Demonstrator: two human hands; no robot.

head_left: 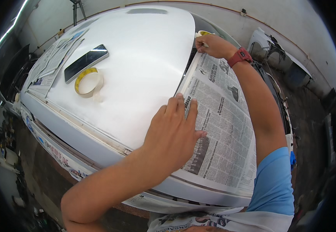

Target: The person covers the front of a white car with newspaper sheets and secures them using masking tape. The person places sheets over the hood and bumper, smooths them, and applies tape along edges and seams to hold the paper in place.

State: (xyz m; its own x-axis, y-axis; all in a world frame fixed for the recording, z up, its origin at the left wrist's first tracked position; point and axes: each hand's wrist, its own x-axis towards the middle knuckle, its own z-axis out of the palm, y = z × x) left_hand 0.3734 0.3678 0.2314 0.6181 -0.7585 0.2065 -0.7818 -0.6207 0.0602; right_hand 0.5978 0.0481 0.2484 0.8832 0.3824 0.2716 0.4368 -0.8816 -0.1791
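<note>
My left hand [172, 135] lies with fingers stretched and spread on a sheet of newspaper [224, 143], its fingertips along the sheet's left edge. That newspaper covers the glass beside the white car roof panel [145, 65]. At the far end of the same edge, my right hand [213, 45] is closed on a roll of masking tape [203, 33], partly hidden behind the fingers. A pale strip of tape [191, 73] runs along the newspaper's edge between the two hands. A red watch [240, 57] is on my right wrist.
On the white panel lie a smartphone [87, 63] and a second tape roll [89, 82] touching it. More newspaper [54, 60] covers the panel's far left side. White car body parts [260, 40] stand by the wall at right. Assorted dark items [7, 135] lie on the floor at left.
</note>
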